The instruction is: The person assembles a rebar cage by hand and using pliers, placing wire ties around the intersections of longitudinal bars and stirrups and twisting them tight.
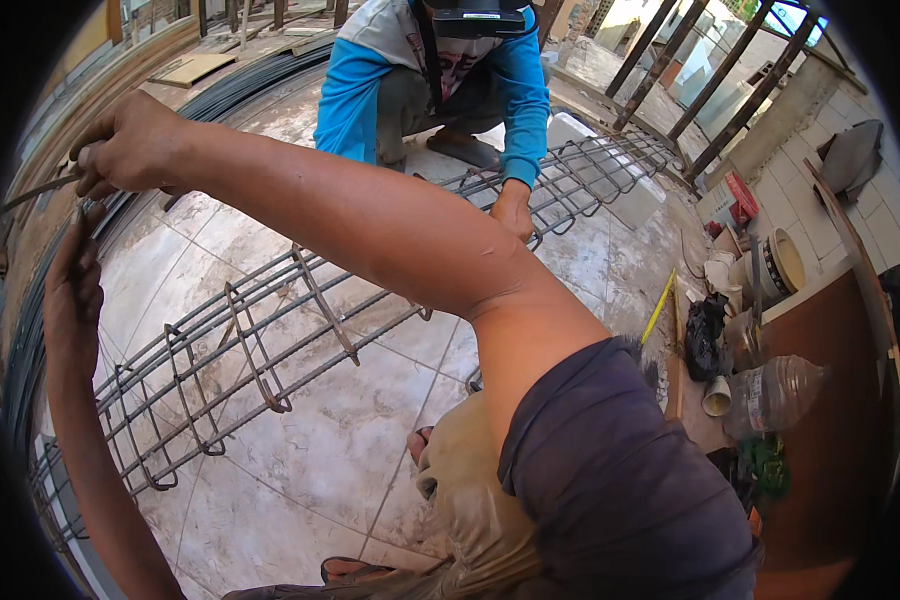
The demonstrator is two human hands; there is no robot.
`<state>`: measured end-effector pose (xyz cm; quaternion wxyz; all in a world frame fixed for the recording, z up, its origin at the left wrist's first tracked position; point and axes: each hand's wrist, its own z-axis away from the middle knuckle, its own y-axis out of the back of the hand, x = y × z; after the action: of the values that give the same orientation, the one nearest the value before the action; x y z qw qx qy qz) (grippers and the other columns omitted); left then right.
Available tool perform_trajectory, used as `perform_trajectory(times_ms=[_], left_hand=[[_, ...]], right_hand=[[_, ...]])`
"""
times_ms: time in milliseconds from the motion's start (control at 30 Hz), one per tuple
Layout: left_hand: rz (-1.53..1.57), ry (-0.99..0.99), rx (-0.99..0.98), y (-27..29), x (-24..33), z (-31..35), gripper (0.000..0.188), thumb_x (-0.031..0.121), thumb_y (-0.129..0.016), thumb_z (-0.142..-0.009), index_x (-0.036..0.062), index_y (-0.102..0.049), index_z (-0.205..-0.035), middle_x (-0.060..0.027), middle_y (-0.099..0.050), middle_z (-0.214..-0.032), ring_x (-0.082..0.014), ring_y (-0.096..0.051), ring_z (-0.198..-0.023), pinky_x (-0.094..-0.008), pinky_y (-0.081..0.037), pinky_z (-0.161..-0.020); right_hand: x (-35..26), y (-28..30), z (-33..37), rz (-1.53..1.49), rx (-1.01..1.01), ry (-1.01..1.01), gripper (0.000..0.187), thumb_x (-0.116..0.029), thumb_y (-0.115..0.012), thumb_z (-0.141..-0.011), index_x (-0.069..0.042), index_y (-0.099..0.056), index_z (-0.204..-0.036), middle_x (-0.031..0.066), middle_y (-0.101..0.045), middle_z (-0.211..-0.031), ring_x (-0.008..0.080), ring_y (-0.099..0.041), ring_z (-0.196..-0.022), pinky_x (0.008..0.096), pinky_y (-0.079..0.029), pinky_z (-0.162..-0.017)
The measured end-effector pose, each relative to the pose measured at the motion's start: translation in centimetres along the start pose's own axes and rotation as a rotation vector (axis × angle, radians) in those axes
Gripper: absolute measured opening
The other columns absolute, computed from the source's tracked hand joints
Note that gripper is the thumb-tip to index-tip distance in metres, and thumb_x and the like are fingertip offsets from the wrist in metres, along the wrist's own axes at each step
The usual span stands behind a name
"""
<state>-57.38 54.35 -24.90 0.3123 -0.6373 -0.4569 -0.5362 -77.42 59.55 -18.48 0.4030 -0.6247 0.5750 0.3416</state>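
Note:
My right arm reaches across to the far left, where my right hand [135, 145] is closed on a thin dark metal rod [40, 190]. The rod's other end runs into the dark rim of the view. Just below it, my left hand [82, 270] is raised with its fingers loosely bent and apart, and I see nothing held in it. A long rebar cage [235, 340], made of bars with square stirrups, lies slantwise over the floor between me and a crouching co-worker. The co-worker's hand [513, 210] is at the cage, partly behind my arm.
Long bundled steel bars [260, 75] curve along the left and back. The co-worker in blue sleeves [345, 105] crouches opposite. To the right are a yellow strip [660, 305], a black plastic bag [707, 335], a clear plastic bottle [775, 395] and a bucket [785, 260]. Dark posts [720, 80] stand behind.

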Motion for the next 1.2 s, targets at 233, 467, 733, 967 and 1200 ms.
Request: perform_trajectory(times_ms=[233, 467, 733, 967, 1200], left_hand=[[0.127, 0.073, -0.046, 0.2, -0.2, -0.7, 0.054, 0.041, -0.055, -0.11, 0.0068, -0.052, -0.153, 0.0092, -0.04, -0.078, 0.0014, -0.029, -0.058, -0.0173, -0.023, -0.046], [-0.06, -0.013, 0.036, -1.4, -1.1, -0.7, 0.043, 0.04, -0.061, -0.108, 0.0093, -0.066, -0.138, 0.0123, -0.04, -0.078, 0.0022, -0.029, -0.059, -0.0184, -0.021, -0.049], [0.119, 0.028, -0.019, -1.8, -1.8, -2.1, 0.027, 0.037, -0.063, -0.108, 0.0121, -0.07, -0.117, 0.0115, -0.041, -0.075, 0.0015, -0.031, -0.061, -0.0191, -0.024, -0.051], [-0.08, -0.047, 0.025, -3.4, 0.5, 0.7, 0.026, 0.033, -0.063, -0.108, 0.0091, -0.071, -0.113, 0.0104, -0.042, -0.07, -0.0003, -0.032, -0.059, -0.0203, -0.024, -0.051], [-0.711, -0.35, -0.064, -6.9, 0.8, 4.4, 0.035, 0.027, -0.065, -0.105, 0.0018, -0.074, -0.128, -0.0107, -0.079, -0.097, -0.0152, -0.071, -0.08, -0.0317, -0.056, -0.074]], right_hand=[[-2.2, 3.1, 1.8, -0.155, -0.155, -0.109, 0.012, 0.013, -0.07, -0.091, 0.014, -0.075, -0.102, 0.0267, -0.077, -0.099, 0.0343, -0.079, -0.089, 0.0348, -0.07, -0.073], [-0.6, 2.2, 2.9, 0.549, 0.209, 0.132, 0.019, 0.003, -0.076, -0.086, 0.011, -0.078, -0.103, 0.0269, -0.077, -0.093, 0.0297, -0.08, -0.087, 0.0353, -0.065, -0.076], [3.6, 0.1, 0.9, 0.573, 0.399, 0.506, 0.018, 0.007, -0.072, -0.081, 0.011, -0.078, -0.098, 0.0297, -0.075, -0.09, 0.0342, -0.078, -0.088, 0.0375, -0.062, -0.083], [1.2, 2.1, 1.2, -0.113, 0.202, -0.12, 0.016, 0.018, -0.069, -0.085, 0.015, -0.069, -0.101, 0.0268, -0.075, -0.087, 0.0337, -0.078, -0.07, 0.0404, -0.067, -0.053], [-1.2, 5.6, 4.9, 0.261, 0.115, -0.226, 0.032, 0.004, -0.068, -0.097, 0.012, -0.061, -0.126, 0.0226, -0.073, -0.099, 0.0253, -0.076, -0.084, 0.029, -0.068, -0.073]])
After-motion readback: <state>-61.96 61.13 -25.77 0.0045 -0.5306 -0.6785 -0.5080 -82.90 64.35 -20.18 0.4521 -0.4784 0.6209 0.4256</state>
